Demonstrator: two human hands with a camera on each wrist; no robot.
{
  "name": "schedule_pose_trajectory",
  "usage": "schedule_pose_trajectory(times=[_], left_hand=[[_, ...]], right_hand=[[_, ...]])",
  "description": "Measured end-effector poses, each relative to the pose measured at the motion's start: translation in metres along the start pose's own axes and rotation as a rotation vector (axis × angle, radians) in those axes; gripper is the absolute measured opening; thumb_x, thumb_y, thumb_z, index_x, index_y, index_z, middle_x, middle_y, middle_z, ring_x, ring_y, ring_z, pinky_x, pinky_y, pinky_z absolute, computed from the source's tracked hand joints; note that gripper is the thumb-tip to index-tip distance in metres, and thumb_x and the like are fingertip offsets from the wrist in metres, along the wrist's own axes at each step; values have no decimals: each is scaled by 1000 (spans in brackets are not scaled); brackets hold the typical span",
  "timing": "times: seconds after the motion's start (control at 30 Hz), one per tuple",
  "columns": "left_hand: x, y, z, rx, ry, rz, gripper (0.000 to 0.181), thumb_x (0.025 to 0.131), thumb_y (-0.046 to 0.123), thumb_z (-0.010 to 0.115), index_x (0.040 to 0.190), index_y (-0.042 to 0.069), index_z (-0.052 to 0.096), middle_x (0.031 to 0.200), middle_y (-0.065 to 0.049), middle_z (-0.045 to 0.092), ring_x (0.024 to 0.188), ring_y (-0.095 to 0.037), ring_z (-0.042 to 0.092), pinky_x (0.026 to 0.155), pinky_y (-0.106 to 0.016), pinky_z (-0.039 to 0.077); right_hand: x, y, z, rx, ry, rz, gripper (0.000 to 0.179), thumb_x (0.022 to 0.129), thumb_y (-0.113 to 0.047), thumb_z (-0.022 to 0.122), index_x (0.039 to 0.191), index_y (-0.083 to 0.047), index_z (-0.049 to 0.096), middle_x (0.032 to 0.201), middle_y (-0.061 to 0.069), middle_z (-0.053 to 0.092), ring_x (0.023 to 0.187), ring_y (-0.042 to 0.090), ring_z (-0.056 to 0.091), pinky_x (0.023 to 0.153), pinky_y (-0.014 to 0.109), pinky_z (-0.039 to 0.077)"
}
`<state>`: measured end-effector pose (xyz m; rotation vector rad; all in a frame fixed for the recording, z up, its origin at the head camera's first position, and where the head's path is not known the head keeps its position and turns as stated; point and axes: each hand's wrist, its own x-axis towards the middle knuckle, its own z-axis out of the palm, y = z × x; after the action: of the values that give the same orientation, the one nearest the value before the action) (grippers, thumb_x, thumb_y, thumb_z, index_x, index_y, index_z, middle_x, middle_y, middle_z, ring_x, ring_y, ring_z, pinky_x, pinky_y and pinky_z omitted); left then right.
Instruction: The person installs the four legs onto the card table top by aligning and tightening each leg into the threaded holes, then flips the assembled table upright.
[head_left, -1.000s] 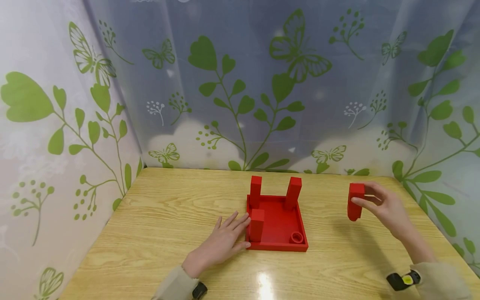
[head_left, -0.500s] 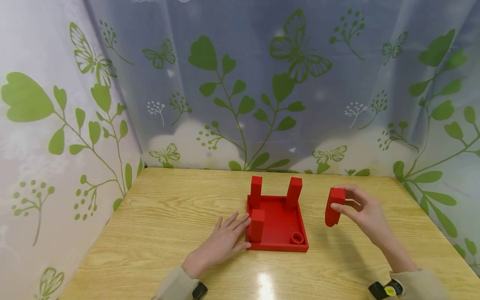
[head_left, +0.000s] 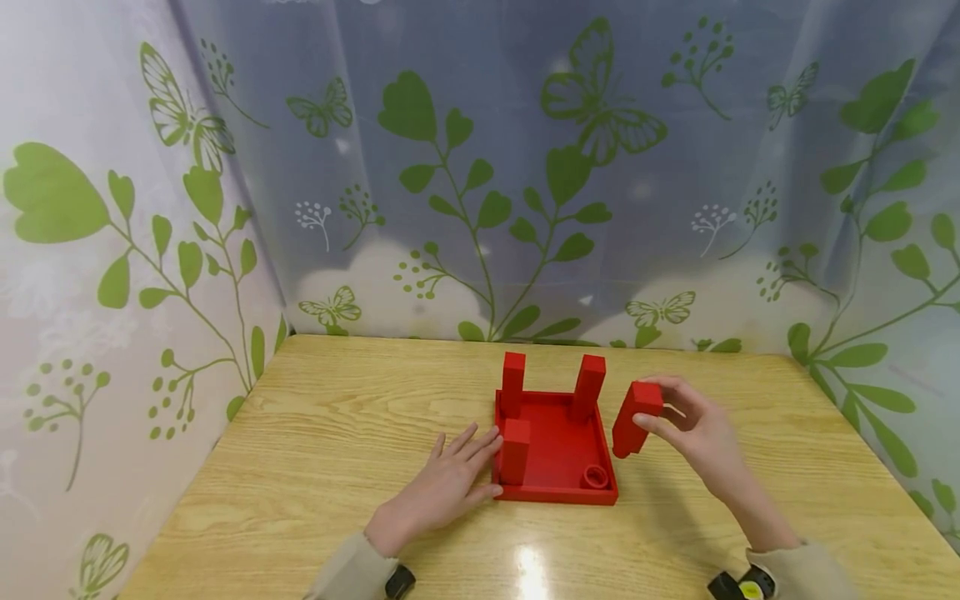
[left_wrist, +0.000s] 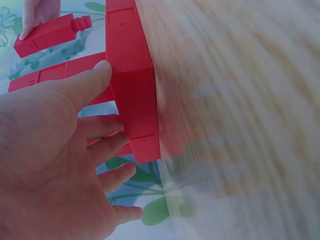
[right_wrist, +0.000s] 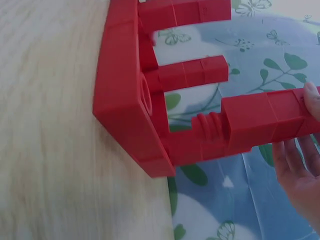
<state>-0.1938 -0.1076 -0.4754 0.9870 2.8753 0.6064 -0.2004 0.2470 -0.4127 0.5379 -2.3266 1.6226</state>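
A square red tray (head_left: 555,495) with raised rims lies on the table. Red posts stand upright at three of its corners: front left (head_left: 514,454), back left (head_left: 513,383) and back right (head_left: 589,387). At the front right corner is a round ring-shaped socket (head_left: 596,477). My left hand (head_left: 438,492) rests against the tray's left side with fingers spread and straight. Between thumb and fingers my right hand (head_left: 697,437) pinches a loose red post (head_left: 637,408) near its top. Its threaded end (right_wrist: 210,127) points down and leftward, above and just right of the tray.
The wooden table (head_left: 337,400) reaches back to a patterned curtain (head_left: 480,208), which also hangs along both sides. Black bands are worn on both wrists, at the sleeve cuffs (head_left: 798,571).
My right hand has moved left with the red post, from well right of the tray to close beside it, and the post now tilts more. My left hand and the tray have stayed put.
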Motion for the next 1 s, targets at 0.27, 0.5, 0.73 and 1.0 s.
schedule_pose_trajectory(times=[0.27, 0.5, 0.73, 1.0], left_hand=[[-1, 0, 0, -3, 5, 6, 64, 103, 40, 57, 156, 7, 39, 165, -7, 32, 153, -38, 23, 116, -71, 18], [0, -1, 0, -1, 2, 3, 64, 103, 40, 57, 157, 8, 39, 165, -6, 32, 153, -37, 22, 116, -70, 18], [-1, -1, 0, 3, 4, 1, 65, 103, 41, 57, 156, 9, 39, 165, -5, 32, 153, -37, 23, 116, -70, 19], [-1, 1, -2, -2, -3, -6, 65, 103, 40, 57, 157, 8, 39, 165, -6, 32, 153, -37, 22, 116, -70, 19]], right_hand=[[-5, 5, 14, 44, -84, 31, 42, 91, -2, 74, 131, -3, 61, 119, -6, 66, 108, 9, 63, 93, 18, 52], [-8, 11, 20, 58, -140, 51, 42, 90, -3, 75, 130, -3, 61, 120, -5, 65, 110, 9, 62, 93, 20, 53], [-9, 18, 24, 98, -212, 39, 44, 89, 1, 74, 130, 1, 59, 120, -6, 64, 108, 8, 63, 90, 22, 54], [-7, 27, 21, 138, -327, 45, 42, 92, 1, 71, 132, 0, 58, 125, -5, 64, 110, 10, 64, 92, 24, 54]])
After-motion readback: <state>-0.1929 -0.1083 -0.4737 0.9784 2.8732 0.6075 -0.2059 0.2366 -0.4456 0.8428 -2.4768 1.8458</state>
